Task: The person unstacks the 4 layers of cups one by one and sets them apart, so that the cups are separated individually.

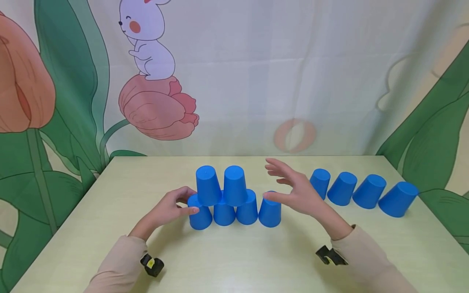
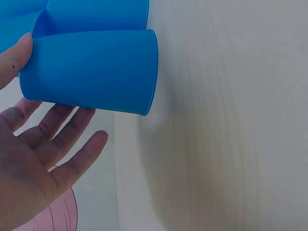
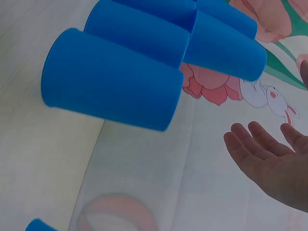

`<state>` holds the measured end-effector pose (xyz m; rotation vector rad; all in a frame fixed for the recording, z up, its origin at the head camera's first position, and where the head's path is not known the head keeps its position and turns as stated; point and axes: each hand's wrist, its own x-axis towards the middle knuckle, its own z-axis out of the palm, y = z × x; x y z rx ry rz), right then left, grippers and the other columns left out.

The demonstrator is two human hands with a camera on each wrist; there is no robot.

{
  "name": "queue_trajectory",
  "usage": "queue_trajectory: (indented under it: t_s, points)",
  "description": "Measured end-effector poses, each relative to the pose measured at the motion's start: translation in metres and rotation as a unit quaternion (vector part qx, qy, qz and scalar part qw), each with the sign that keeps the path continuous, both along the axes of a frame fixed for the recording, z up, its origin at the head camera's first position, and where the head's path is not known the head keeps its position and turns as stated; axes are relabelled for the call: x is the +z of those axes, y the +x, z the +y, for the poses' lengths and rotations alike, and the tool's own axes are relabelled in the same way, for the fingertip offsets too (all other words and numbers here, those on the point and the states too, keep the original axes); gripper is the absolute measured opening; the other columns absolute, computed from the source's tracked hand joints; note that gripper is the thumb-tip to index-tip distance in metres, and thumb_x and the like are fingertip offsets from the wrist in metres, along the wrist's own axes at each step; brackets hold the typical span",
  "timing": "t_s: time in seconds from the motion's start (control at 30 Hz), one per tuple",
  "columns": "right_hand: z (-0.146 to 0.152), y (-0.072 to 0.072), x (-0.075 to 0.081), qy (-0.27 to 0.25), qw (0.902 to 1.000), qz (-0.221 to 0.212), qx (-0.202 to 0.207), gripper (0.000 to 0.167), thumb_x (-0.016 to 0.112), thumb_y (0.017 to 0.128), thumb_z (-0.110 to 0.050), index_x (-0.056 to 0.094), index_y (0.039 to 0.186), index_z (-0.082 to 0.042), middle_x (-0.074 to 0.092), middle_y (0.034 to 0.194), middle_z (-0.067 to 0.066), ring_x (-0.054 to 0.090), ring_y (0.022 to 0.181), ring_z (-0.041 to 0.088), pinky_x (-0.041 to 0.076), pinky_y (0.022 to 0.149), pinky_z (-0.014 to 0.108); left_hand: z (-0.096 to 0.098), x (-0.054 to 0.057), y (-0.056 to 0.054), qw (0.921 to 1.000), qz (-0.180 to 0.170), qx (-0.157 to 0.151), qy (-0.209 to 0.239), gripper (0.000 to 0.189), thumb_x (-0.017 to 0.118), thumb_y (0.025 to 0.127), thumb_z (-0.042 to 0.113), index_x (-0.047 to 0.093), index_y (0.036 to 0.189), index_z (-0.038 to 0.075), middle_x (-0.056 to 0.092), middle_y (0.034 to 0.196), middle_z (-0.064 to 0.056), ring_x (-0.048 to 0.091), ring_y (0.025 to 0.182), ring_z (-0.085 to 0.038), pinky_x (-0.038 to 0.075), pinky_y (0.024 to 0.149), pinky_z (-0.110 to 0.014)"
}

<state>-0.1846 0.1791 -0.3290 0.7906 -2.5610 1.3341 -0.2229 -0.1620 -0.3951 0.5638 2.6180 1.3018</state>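
Note:
Several blue cups stand upside down in a bottom row, with two more resting across them: a left upper cup (image 1: 207, 185) and a right upper cup (image 1: 235, 186). My left hand (image 1: 171, 208) holds the leftmost bottom cup (image 2: 91, 70) lightly, its thumb near the cup's base and its fingers along the far side. Over by the row's right end, my right hand (image 1: 293, 190) is raised with fingers spread. Its thumb overlaps the rightmost bottom cup (image 1: 270, 211) in the head view, but the right wrist view shows the palm (image 3: 284, 173) apart from the cups, holding nothing.
At the table's right stands a separate line of several upturned blue cups, including an outermost cup (image 1: 398, 199). The pale wooden table (image 1: 234, 260) ends at a printed curtain (image 1: 238, 81) behind. A black wrist device (image 1: 152, 264) sits by the left sleeve.

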Motion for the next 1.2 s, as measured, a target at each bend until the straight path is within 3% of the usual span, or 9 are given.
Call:
queue_trajectory:
  t_s: [0.47, 0.77, 1.2]
  points:
    - [-0.039, -0.021, -0.004, 0.009, 0.9994, -0.013, 0.031, 0.073, 0.072, 0.078, -0.024, 0.034, 0.139, -0.014, 0.047, 0.132, 0.012, 0.048, 0.117, 0.028, 0.043, 0.09, 0.046, -0.001, -0.002, -0.001, 1.0, 0.008, -0.004, -0.001, 0.043, 0.069, 0.081, 0.026, 0.054, 0.114, 0.003, 0.06, 0.104, -0.009, 0.057, 0.097, -0.027, 0.049, 0.078, -0.042]
    - [-0.055, -0.034, -0.015, -0.008, 0.9973, -0.061, 0.04, 0.076, 0.071, 0.079, -0.025, 0.029, 0.141, -0.015, 0.045, 0.134, 0.014, 0.048, 0.117, 0.03, 0.042, 0.09, 0.046, -0.001, -0.002, 0.0, 1.0, 0.006, 0.001, -0.001, 0.044, 0.069, 0.081, 0.026, 0.053, 0.115, 0.003, 0.06, 0.104, -0.01, 0.057, 0.097, -0.027, 0.049, 0.078, -0.042]
    - [-0.062, -0.034, -0.02, -0.02, 0.9962, -0.084, 0.004, 0.058, 0.068, 0.082, -0.027, 0.045, 0.132, -0.009, 0.055, 0.123, 0.009, 0.052, 0.11, 0.027, 0.044, 0.088, 0.044, 0.0, 0.0, 0.0, 1.0, 0.007, -0.002, -0.002, 0.043, 0.069, 0.081, 0.027, 0.054, 0.113, 0.004, 0.061, 0.104, -0.009, 0.057, 0.097, -0.027, 0.048, 0.079, -0.043]
